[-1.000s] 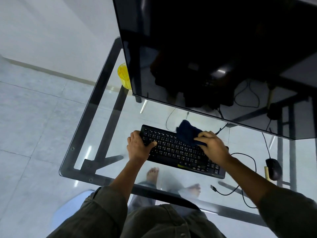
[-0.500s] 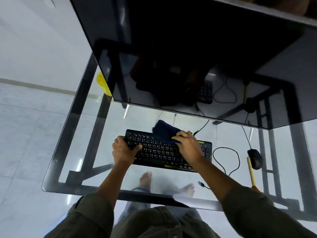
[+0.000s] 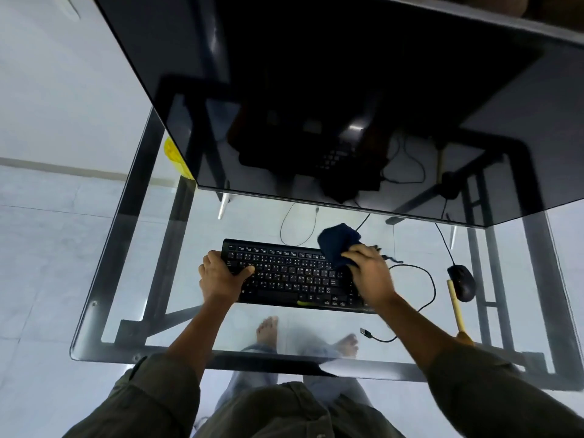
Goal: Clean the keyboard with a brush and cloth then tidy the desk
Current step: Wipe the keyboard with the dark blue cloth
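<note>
On the glass desk [image 3: 104,279], dead center, sits a black keyboard [image 3: 290,275] w/ both hands on it. Left hand [image 3: 219,278] clamps the keyboard's 9 o'clock end: thumb hooked over the keys, fingers wrapped round the edge, pinning it flat. Right hand [image 3: 371,275] is over the keyboard's 3 o'clock end, fingers closed on a dark blue cloth [image 3: 339,243]. Most of the cloth bunches out at about 11 o'clock from that hand, over the keyboard's top right corner; the rest is tucked under the fingers, so can't tell how much is touching keys.

At 3 o'clock from the keyboard, well apart from the right hand, a black mouse [image 3: 462,282] lies on the glass. Just beside it toward 7 o'clock is a brush [image 3: 456,309] w/ a pale yellow handle, untouched. A loose cable [image 3: 426,279] loops between the keyboard and mouse, its plug end lying at about 5 o'clock from the keyboard. Big dark monitor [image 3: 347,99] fills the 12 o'clock side.
</note>
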The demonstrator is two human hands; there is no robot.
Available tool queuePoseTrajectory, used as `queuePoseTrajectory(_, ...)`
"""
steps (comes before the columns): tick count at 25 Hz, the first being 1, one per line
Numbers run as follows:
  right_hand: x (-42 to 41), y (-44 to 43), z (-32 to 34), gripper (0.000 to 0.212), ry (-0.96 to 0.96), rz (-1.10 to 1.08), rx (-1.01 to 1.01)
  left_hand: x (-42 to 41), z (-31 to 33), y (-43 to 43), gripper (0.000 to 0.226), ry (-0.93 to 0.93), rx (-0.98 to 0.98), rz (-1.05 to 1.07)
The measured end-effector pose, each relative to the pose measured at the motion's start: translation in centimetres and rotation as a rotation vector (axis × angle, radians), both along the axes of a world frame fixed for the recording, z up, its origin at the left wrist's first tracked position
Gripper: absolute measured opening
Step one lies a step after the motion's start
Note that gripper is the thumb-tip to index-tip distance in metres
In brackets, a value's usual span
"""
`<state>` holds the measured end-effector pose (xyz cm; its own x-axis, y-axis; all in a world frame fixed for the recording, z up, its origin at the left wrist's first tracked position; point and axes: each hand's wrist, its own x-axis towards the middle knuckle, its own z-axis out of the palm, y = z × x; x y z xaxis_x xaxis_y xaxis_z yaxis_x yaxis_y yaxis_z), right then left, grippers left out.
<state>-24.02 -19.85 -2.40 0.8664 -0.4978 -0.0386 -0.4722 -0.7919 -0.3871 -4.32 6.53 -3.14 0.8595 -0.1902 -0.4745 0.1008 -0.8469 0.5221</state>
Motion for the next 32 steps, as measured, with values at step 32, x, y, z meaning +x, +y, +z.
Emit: queuePoseTrajectory(32,-4.8,3.3,1.3,0.031,-0.019,-0.654,0.266,-5.3,-0.4,-9.9,0.082,-0.290,0.210,-0.984)
